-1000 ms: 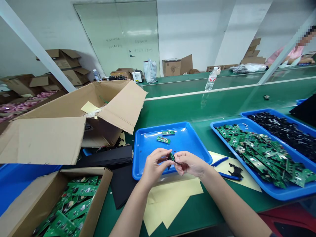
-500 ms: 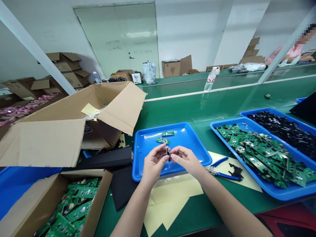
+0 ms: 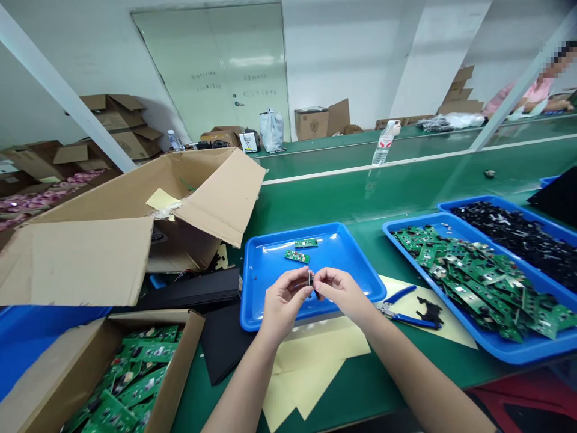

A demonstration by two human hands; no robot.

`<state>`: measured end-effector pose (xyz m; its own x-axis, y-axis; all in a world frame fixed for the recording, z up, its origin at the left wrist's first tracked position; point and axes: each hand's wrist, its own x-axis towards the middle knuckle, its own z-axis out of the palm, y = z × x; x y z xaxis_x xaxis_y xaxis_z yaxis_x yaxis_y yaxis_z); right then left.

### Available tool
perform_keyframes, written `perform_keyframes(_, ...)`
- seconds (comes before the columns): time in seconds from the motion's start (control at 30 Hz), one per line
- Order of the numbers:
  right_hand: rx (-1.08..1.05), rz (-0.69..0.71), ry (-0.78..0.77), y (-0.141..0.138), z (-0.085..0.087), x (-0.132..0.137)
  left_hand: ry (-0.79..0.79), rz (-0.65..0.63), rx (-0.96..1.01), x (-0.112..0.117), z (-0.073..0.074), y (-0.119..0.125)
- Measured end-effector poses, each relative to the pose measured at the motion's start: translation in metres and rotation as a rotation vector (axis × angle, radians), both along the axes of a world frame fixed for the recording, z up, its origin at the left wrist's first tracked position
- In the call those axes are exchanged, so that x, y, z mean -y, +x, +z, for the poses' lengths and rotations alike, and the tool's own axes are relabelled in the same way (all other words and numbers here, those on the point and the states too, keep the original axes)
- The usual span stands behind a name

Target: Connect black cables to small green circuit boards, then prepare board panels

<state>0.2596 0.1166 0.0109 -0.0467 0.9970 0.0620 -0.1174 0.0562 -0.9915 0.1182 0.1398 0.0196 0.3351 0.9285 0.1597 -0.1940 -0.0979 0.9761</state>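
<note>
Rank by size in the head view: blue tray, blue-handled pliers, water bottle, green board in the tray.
Blue tray
Blue-handled pliers
Water bottle, far off, so its rank is unsure
Green board

The blue plastic tray point(image 3: 265, 288) looks glossy and smooth (the corrugated cardboard box point(image 3: 76, 258), rough and matt).

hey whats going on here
A person is pinching a small dark part between the left hand and right hand, above a blue tray holding two green circuit boards. To the right, blue-handled pliers lie on yellow paper beside a second blue tray heaped with more boards. A cardboard box of boards sits at lower left, and a co-worker is farther along the bench.
</note>
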Motion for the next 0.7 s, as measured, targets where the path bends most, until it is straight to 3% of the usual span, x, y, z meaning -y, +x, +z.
perform_keyframes(0.1, 0.147, -0.064, 0.055, 0.0041, 0.0032, 0.0005, 0.039, 0.0, -0.048, 0.0005, 0.0007, -0.0003)
perform_keyframes(0.2, 0.361, -0.159, 0.203, 0.005, 0.0044, 0.0021, 0.059, 0.009, -0.088, 0.0006, 0.003, -0.0011)
perform_keyframes(0.3, 0.446, -0.222, 0.32, 0.0033, 0.003, 0.0034, 0.042, -0.006, -0.09, 0.0, 0.0039, -0.0016)
perform_keyframes(0.4, 0.396, -0.323, 0.357, 0.0029, 0.0014, 0.0039, -0.118, -0.047, 0.013, -0.0006, 0.0026, -0.0014)
perform_keyframes(0.5, 0.347, -0.319, 0.382, 0.0053, 0.0025, 0.0041, -0.318, -0.068, 0.157, -0.0007, 0.0027, -0.0007)
perform_keyframes(0.7, 0.525, -0.269, 0.521, 0.0083, 0.0044, 0.0034, -0.404, -0.074, 0.212, 0.0, 0.006, -0.0002)
